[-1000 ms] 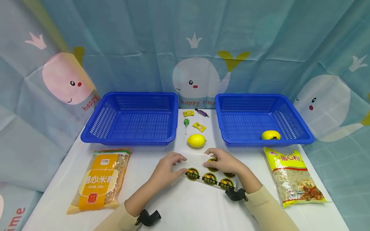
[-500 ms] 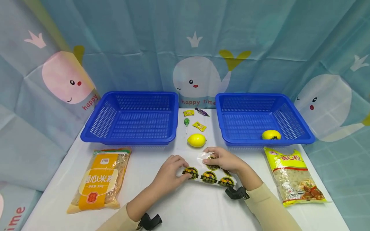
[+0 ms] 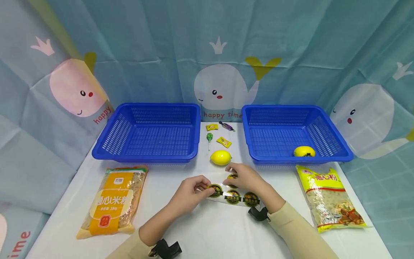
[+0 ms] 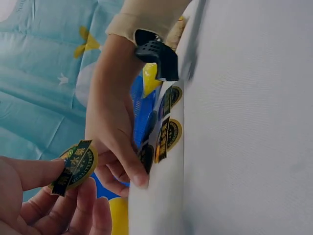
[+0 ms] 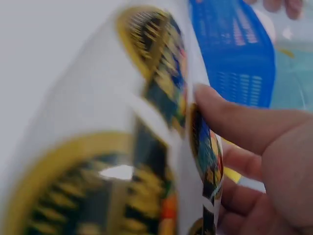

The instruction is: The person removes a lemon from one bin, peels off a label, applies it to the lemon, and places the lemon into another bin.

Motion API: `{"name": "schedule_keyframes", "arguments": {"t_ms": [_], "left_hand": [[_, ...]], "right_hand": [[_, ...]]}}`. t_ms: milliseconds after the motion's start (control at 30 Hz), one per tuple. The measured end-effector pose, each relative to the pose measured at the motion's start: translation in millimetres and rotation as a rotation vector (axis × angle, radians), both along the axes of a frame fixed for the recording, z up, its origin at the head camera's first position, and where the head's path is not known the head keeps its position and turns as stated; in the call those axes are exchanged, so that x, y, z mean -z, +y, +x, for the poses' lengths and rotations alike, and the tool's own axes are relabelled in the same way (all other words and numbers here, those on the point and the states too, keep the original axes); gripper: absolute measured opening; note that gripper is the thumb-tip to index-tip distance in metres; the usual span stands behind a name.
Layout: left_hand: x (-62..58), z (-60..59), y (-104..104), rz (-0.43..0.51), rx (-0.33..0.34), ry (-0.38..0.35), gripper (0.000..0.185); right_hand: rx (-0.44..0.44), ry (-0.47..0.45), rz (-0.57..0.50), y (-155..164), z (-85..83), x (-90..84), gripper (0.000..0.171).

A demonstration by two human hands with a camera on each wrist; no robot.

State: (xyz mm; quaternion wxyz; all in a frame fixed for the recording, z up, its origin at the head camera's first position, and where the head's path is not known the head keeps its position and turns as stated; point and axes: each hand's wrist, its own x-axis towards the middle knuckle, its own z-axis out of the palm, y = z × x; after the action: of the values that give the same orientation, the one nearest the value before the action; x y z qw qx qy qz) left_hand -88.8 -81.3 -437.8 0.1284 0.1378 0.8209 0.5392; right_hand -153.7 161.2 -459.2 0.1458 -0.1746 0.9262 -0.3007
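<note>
A clear sticker sheet (image 3: 237, 197) with round gold-and-black stickers lies slightly raised on the white table (image 3: 207, 230), in front of a loose lemon (image 3: 220, 157). My left hand (image 3: 207, 189) pinches one round sticker (image 3: 215, 190) at the sheet's left end. The left wrist view shows that sticker (image 4: 74, 166) between my thumb and fingers (image 4: 29, 171), off the sheet (image 4: 168, 137). My right hand (image 3: 230, 172) holds the sheet's far edge. In the right wrist view its thumb (image 5: 244, 122) presses on the curled sheet (image 5: 146, 98).
Two blue baskets stand at the back, the left basket (image 3: 145, 158) and the right basket (image 3: 323, 126), which holds a second lemon (image 3: 304, 151). Between them lie small candies (image 3: 223, 142) and a green lollipop (image 3: 209, 137). Noodle bags lie at the left (image 3: 113, 201) and right (image 3: 326, 196).
My left hand closed its fingers on the end sticker and lifted it from the sheet. My right hand shifted slightly back and left while holding the sheet, which now curls up.
</note>
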Motion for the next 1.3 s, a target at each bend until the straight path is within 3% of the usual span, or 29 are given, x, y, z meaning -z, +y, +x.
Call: {"name": "schedule_keyframes", "arguments": {"t_ms": [167,367,633,1100,1300], "left_hand": [[-1.9,-1.0,0.9,-0.01,-0.015,-0.022,0.012],[-3.2,-2.1,2.1,-0.003,-0.014,-0.037,0.013],[-4.5,-3.8,2.5,0.011,-0.05,-0.023,0.013],[-5.7,-6.1,-0.8,0.065,-0.088,-0.036,0.015],[-4.9,-7.1,-1.0,0.087,-0.084,-0.054,0.013]], "right_hand": [[0.079,0.105,0.081,-7.3,4.4,3.7,0.042],[0.052,0.14,0.11,-9.2,5.9,10.8,0.04],[0.079,0.173,0.146,-10.5,7.0,13.8,0.041],[0.081,0.167,0.071,-7.9,9.3,9.1,0.043],[0.108,0.166,-0.043,-4.6,7.8,3.4,0.041]]}}
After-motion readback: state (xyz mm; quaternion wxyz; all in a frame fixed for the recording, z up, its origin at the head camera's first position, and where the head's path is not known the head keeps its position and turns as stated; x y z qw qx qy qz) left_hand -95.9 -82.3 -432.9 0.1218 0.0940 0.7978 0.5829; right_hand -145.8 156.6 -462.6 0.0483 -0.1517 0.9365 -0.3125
